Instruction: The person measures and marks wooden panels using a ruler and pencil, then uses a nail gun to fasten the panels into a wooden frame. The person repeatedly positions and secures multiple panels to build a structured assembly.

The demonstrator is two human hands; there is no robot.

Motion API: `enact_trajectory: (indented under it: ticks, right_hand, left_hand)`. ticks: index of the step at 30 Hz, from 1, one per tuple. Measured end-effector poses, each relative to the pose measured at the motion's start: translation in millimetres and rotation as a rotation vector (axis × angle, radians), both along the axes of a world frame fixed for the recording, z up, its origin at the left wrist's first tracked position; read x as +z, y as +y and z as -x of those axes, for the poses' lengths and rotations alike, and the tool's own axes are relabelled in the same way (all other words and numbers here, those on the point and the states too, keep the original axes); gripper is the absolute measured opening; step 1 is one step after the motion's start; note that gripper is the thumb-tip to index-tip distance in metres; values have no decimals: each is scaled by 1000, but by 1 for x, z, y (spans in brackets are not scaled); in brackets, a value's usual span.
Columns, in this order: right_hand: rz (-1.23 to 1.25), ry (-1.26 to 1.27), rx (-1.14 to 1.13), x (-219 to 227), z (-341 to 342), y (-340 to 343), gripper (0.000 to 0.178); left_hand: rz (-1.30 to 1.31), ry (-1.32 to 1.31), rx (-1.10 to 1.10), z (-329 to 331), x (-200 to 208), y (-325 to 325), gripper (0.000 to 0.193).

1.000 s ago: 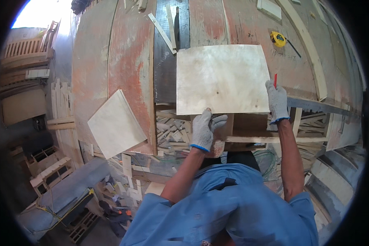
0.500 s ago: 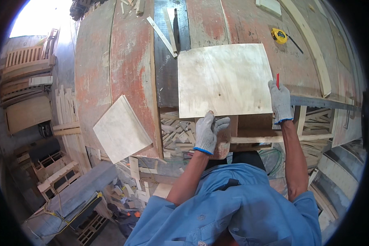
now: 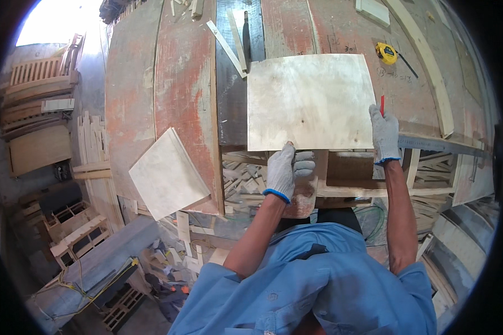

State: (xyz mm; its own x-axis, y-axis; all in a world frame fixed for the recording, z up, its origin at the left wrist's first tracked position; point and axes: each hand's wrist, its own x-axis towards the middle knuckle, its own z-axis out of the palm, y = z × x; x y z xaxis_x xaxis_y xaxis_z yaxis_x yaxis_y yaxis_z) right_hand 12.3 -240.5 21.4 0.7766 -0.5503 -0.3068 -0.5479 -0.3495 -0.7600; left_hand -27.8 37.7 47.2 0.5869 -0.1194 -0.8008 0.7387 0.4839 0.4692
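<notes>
A thin, pale plywood sheet (image 3: pixel 310 100) lies over the bench, its near edge toward me. My left hand (image 3: pixel 285 172), in a grey-white knit glove with a blue cuff, grips that near edge, thumb on top and fingers curled beneath. At the sheet's right edge is my right hand (image 3: pixel 385 135), gloved the same way and closed. A red pencil (image 3: pixel 382 105) sticks up from it; the part inside the glove is hidden. Whether the right fingers also hold the sheet is hard to see.
More plywood sheets (image 3: pixel 169 174) lie stacked at the bench's left corner. A yellow tape measure (image 3: pixel 386 53) rests far right, near a long wooden strip (image 3: pixel 425 64). Narrow sticks (image 3: pixel 227 49) lie behind the sheet. Wood offcuts (image 3: pixel 243 176) fill the space below.
The plywood sheet has shifted slightly away from me, and my left hand has moved with it. My right hand stays at the right edge with the red pencil.
</notes>
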Motion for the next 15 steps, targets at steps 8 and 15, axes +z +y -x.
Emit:
enact_trajectory:
  ticks: [8,15]
  right_hand:
    - [27,23,24,20,-14,12,48]
    - [-18,-80,5,0,-19,7,50]
  left_hand:
    - [-13,37,-64,-16,-3,4,41]
    - [163,108,-113,-29,-9,17,44]
